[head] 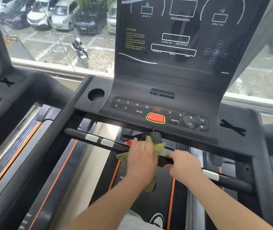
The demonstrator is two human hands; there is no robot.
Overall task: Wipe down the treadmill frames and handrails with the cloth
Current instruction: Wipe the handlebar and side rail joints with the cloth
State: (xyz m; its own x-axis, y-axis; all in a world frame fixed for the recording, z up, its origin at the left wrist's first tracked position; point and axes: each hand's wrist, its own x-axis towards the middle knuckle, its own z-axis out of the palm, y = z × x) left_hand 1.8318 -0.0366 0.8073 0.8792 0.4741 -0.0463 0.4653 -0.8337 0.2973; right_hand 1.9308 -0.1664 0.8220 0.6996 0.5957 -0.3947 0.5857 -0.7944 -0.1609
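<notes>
My left hand (140, 156) grips the green cloth (159, 146) wrapped over the front handrail (92, 137), my right hand (184, 165) curls round that handrail just beside it, and I fear the cloth's loose tail snagging the red clip (128, 142) nearby.

Left hand (140, 158) covers much of the cloth (159, 146); caution text (135, 41) is illegible.

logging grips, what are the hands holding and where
The left hand grips the green cloth bunched at its middle against the crossbar; the right hand grips the crossbar near its centre.
</notes>
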